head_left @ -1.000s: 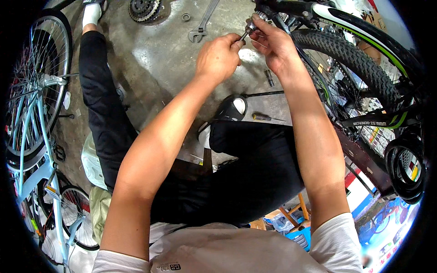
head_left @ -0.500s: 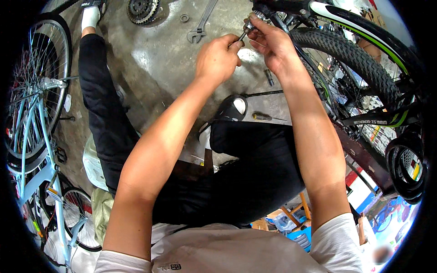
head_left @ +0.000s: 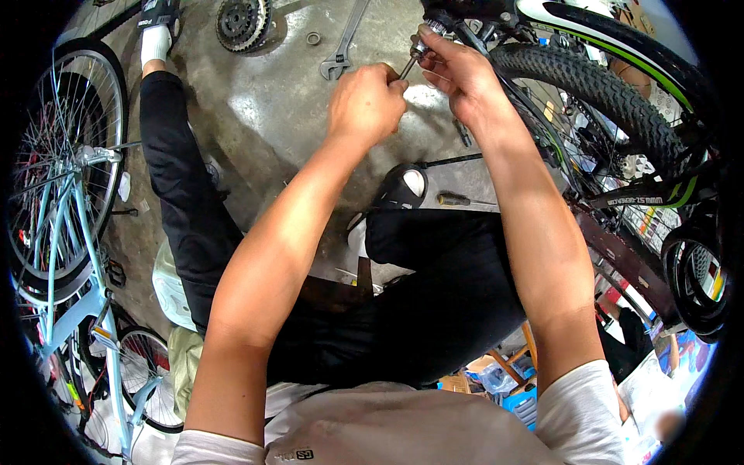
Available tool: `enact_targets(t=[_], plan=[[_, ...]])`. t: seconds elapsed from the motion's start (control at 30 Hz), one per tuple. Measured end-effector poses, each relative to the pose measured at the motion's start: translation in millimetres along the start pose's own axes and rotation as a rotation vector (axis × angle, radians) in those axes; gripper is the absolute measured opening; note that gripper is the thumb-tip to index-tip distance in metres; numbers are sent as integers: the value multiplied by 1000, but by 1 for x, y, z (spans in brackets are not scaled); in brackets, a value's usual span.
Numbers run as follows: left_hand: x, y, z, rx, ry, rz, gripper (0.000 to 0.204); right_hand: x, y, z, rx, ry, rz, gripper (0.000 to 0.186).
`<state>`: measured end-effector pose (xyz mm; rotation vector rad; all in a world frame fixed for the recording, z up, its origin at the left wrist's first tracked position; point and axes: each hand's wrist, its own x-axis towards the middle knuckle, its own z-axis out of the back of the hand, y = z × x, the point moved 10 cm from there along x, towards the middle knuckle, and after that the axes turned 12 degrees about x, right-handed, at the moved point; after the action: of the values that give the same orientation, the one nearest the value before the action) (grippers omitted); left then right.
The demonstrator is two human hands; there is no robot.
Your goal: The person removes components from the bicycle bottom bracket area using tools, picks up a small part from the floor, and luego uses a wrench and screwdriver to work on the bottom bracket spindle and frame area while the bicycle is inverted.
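Observation:
My left hand (head_left: 364,102) is closed round a thin metal rod (head_left: 407,68); the fist hides its other end. That rod reaches up to a small silver part (head_left: 419,49) at the frame of a black, white and green bicycle (head_left: 589,27). Thumb and fingers of my right hand (head_left: 463,76) pinch this silver part, which they partly cover. Just above the right fingertips, a shiny round fitting (head_left: 436,26) sits at the frame. On the concrete floor left of the hands lie an adjustable wrench (head_left: 339,58), a metal ring (head_left: 313,38) and a chainring set (head_left: 242,23).
The bicycle's knobby tyre (head_left: 589,85) stands right of my right forearm. A screwdriver (head_left: 456,199) lies by my shoe (head_left: 403,186). On the left stands a light blue bicycle (head_left: 77,302). A stool (head_left: 523,356) and part of another person (head_left: 639,372) are at lower right.
The rod tilts slightly more upright, and my left hand has shifted a little left and down. The whole view has moved slightly. More of the person at lower right shows.

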<state>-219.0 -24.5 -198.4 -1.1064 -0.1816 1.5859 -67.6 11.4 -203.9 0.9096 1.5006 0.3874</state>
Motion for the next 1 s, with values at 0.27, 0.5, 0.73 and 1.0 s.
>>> enact_targets(t=[0.27, 0.5, 0.73, 1.0], plan=[[-1, 4, 4, -146, -43, -17, 26, 4, 0, 1, -25, 49, 3, 24], [-4, 5, -1, -204, -1, 29, 29, 0, 1, -2, 24, 23, 9, 24], [-5, 15, -4, -328, -5, 105, 31, -1, 1, 0, 17, 16, 15, 24], [2, 17, -16, -356, 22, 28, 29, 0, 1, 0, -1, 32, -5, 26]])
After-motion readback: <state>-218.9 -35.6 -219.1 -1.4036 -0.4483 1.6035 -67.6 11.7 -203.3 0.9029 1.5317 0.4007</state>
